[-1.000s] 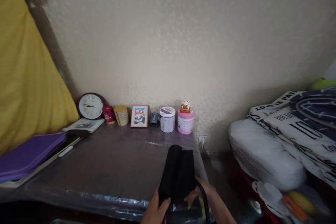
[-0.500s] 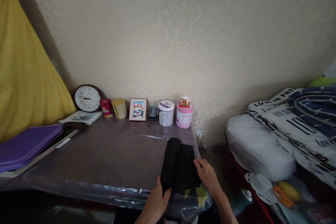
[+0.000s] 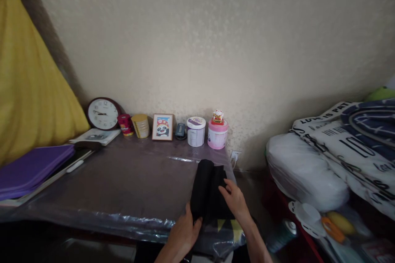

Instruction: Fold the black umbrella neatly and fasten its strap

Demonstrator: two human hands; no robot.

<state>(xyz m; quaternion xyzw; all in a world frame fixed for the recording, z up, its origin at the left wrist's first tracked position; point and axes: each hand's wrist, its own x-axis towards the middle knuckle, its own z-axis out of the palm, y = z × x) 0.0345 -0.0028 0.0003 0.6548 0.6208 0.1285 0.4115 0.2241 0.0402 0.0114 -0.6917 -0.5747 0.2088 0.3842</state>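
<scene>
A black cloth, its kind not clear, lies at the right end of the table, its left part rolled or folded into a thick bundle and its right part flatter. My left hand is closed around the near end of the thick bundle, thumb on top. On the right part, my right hand pinches the cloth's edge between thumb and fingers. A yellow patch shows beside the cloth's near edge, under or next to my right wrist.
The plastic-covered table carries a clock, a picture frame, a white tub and a pink tub along the wall. Purple folders lie left. Folded bedding is at right, beyond a gap.
My right hand has moved left and slightly away from me, drawing the flat part's edge in toward the thick bundle. My left hand stays at the near end.
</scene>
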